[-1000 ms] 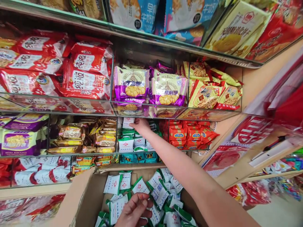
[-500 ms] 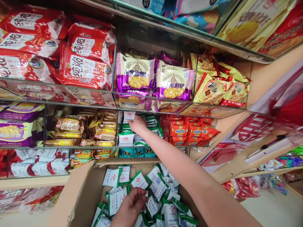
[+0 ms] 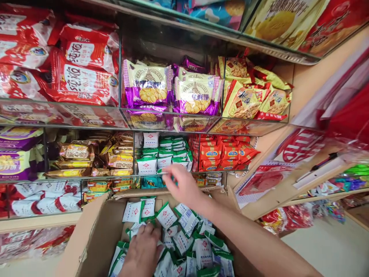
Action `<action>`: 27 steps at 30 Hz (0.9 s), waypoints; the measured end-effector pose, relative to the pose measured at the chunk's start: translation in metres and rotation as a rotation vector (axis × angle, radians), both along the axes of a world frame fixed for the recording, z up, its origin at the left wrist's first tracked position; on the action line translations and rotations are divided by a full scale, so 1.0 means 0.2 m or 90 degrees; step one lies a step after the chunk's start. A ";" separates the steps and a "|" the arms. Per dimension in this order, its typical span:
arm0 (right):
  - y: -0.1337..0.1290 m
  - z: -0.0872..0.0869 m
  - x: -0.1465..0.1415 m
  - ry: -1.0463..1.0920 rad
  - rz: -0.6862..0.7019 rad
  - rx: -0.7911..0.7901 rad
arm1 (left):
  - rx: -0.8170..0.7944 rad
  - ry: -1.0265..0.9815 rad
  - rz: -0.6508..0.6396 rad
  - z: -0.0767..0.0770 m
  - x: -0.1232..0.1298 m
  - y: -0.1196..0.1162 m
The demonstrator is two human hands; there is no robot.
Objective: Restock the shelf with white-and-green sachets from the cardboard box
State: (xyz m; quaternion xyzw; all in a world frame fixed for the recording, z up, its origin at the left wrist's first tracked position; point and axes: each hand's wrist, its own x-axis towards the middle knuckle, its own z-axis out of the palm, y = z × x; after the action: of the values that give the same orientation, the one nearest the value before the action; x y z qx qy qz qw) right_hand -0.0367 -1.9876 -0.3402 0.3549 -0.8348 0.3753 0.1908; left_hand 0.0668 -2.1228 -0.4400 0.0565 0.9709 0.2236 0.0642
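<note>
Inside the cardboard box (image 3: 90, 234) lies a loose heap of small white-and-green snack packets (image 3: 203, 252). My left hand (image 3: 142, 248) is down in the heap at the left, its fingers curled over a packet and the fingertips hidden. Above the box's far edge hangs my right hand (image 3: 183, 186), fingers loosely bent and apart, with no packet visible in it. Just beyond it, matching packets (image 3: 147, 166) fill a shelf compartment, stacked in rows with one pile higher at the left.
Glass dividers split the shelves. Brown-gold wrapped snacks (image 3: 76, 152) sit left of the white-and-green stock, red packets (image 3: 210, 153) right of it. Purple biscuit packs (image 3: 150, 84) stand above, under a glass shelf edge (image 3: 173, 122). A wooden side panel (image 3: 302, 82) closes the right.
My right hand has pulled back from the top left packet on the shelf to above the box edge. My left hand has moved left and down onto the packets. The view has shifted right.
</note>
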 end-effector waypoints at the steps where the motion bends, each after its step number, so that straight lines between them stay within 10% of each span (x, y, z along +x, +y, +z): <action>1: 0.05 -0.08 0.08 -0.021 0.076 0.066 | -0.015 -0.007 0.011 0.00 0.00 0.00; 4: 0.14 -0.35 0.23 -0.103 0.121 0.248 | -0.042 -0.019 0.011 0.00 -0.01 -0.01; 8: 0.08 -0.57 0.22 -0.199 -0.071 0.318 | -0.001 -0.025 0.011 -0.03 -0.04 -0.02; 17: -0.07 -0.55 0.13 -0.301 -0.177 0.267 | 0.255 0.007 0.172 -0.07 -0.07 -0.09; 24: 0.01 -0.48 0.24 -0.650 -0.073 -0.282 | 0.500 -0.047 0.236 0.04 -0.04 0.04; 27: 0.04 -0.46 0.28 -0.650 -0.055 -0.351 | 0.545 -0.052 0.183 0.07 -0.02 0.07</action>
State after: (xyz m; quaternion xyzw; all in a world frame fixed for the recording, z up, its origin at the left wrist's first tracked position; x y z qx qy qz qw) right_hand 0.0183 -1.9798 -0.4312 0.0317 -0.7064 0.6940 -0.1356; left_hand 0.0629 -2.1084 -0.4269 -0.0661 0.7859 0.6135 0.0413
